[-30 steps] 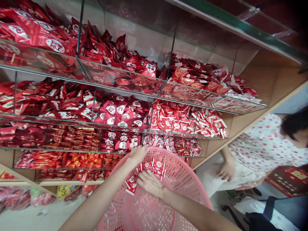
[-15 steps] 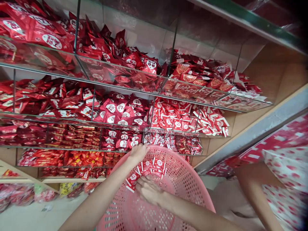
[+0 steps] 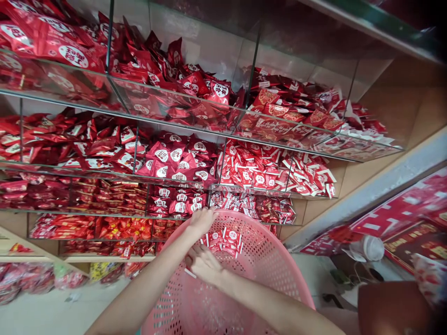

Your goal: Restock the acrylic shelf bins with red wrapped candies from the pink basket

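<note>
A pink perforated plastic basket (image 3: 279, 265) stands below the shelves. My left hand (image 3: 203, 220) is closed over its far rim. Inside the basket, my right hand (image 3: 204, 264) is closed around small red-and-white packets, mostly hidden beneath the fingers; a white packet edge (image 3: 190, 273) sticks out at their left. Several more red-and-white packets (image 3: 225, 239) lie against the far inner wall, just beyond my right hand.
Glass-fronted shelves (image 3: 174, 125) full of red packets rise in front. Bagged goods (image 3: 31, 281) lie at the lower left. At the right are a person's arm (image 3: 391, 307) and a white container (image 3: 372, 248).
My right hand has shifted slightly left and up inside the basket, now covering the left packets. The person at the right has moved lower and farther right. My left hand stays on the rim.
</note>
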`<state>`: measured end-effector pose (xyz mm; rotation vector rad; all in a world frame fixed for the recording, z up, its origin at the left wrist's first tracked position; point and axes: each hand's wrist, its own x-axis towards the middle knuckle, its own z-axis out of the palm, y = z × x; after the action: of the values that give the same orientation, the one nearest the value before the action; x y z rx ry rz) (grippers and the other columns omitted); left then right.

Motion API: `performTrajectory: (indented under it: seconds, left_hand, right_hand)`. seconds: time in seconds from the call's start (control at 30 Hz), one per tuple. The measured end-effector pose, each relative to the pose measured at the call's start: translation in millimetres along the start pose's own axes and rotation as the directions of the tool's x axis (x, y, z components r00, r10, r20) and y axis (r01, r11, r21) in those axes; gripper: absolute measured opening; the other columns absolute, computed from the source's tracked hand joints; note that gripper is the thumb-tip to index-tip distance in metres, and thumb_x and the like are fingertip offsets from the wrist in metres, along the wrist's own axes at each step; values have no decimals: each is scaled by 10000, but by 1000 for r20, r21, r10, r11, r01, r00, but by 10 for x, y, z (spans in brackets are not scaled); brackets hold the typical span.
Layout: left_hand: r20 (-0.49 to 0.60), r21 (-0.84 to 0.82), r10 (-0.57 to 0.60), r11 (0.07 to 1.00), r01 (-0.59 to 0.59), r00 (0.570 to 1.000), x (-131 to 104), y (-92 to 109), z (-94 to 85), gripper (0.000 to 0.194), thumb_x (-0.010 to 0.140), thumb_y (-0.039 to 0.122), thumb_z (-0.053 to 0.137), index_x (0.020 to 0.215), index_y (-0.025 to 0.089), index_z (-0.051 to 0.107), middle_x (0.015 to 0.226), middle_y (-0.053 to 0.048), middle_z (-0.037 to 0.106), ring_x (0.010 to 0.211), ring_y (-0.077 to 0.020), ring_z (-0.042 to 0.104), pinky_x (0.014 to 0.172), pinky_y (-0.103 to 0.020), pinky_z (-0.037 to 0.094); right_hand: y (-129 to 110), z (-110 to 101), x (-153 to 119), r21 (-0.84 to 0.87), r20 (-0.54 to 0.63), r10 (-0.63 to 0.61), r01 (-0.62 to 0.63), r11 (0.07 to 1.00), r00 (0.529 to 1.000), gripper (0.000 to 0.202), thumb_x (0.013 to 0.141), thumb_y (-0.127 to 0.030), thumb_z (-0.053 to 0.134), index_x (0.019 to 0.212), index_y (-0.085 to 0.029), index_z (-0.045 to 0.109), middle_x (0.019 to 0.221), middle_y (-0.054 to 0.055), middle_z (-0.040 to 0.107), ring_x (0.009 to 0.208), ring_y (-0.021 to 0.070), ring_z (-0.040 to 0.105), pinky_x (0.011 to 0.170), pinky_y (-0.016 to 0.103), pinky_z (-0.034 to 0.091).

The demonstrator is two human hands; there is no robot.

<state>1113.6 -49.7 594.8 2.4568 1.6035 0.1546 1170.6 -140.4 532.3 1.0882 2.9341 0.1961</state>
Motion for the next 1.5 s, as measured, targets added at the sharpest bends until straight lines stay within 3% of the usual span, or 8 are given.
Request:
performTrajectory:
  seconds: [0.27, 0.43, 0.6, 0.8, 1.07, 1.27, 1.4, 1.5]
  left_hand:
    - [10, 1, -7, 1000, 7, 1000, 0, -3, -2, 428, 884, 418, 203, 1132, 184, 462, 950, -114, 623, 888, -236, 596, 726, -341, 447]
    - [11, -2, -9, 1000, 9, 1000, -11, 0, -12, 429, 884, 413, 207, 1125, 172, 467, 969, -120, 616, 899, -240, 589, 738, -351, 441]
    - [-25, 8, -1, 1000, 2, 1000, 0, -11, 26, 408, 883, 402, 219, 1106, 179, 478, 941, -108, 623, 875, -238, 598, 724, -343, 449]
    - [-26, 22, 4, 1000, -3, 1000, 17, -23, 38, 405, 883, 405, 218, 1101, 180, 475, 934, -106, 629, 845, -242, 608, 697, -347, 457]
    - [-6, 18, -3, 1000, 4, 1000, 19, -17, 31, 411, 882, 421, 208, 1102, 188, 467, 949, -101, 620, 867, -222, 599, 718, -327, 449]
    - [-7, 20, 17, 1000, -17, 1000, 22, -32, 40, 426, 886, 417, 188, 1109, 186, 467, 946, -106, 620, 875, -227, 596, 724, -332, 446]
    - [0, 9, 20, 1000, -20, 1000, 13, -38, 25, 439, 885, 422, 185, 1134, 180, 455, 968, -116, 615, 899, -228, 588, 745, -332, 441]
    - [21, -4, 4, 1000, -4, 1000, 6, -37, 4, 429, 887, 409, 194, 1146, 184, 451, 976, -115, 616, 915, -220, 585, 761, -321, 438]
  right_hand:
    - [397, -326, -232, 173, -28, 41, -36, 984, 999, 218, 900, -219, 286, 945, -192, 498, 929, 27, 543, 747, 116, 526, 659, 235, 424]
    - [437, -148, -342, 125, 12, -132, 129, 984, 991, 200, 902, -252, 276, 964, -197, 459, 959, 8, 533, 656, 87, 502, 581, 214, 412]
    - [460, -6, -341, -76, -49, -304, 300, 951, 951, 171, 902, -186, 313, 945, -211, 476, 1069, 9, 515, 894, 111, 470, 766, 246, 374]
    - [633, 53, -309, -188, -50, -215, 202, 961, 975, 156, 895, -192, 343, 857, -204, 494, 806, 3, 514, 784, 141, 447, 703, 284, 344]
    - [467, 11, -351, 22, -88, 118, -117, 993, 989, 123, 853, -183, 407, 947, -182, 487, 908, 51, 517, 879, 177, 434, 772, 314, 340]
    - [252, 84, -396, 179, 119, -68, 46, 983, 991, 116, 803, -205, 430, 808, -180, 543, 815, 24, 581, 802, 160, 492, 764, 287, 380]
    - [152, 200, -384, 172, 90, -14, -1, 985, 996, 181, 825, -225, 394, 902, -179, 550, 885, 46, 589, 848, 175, 512, 783, 306, 400]
    - [153, 89, -363, 172, 128, -10, -12, 985, 992, 188, 818, -230, 391, 892, -184, 558, 864, 44, 596, 811, 172, 536, 726, 291, 426]
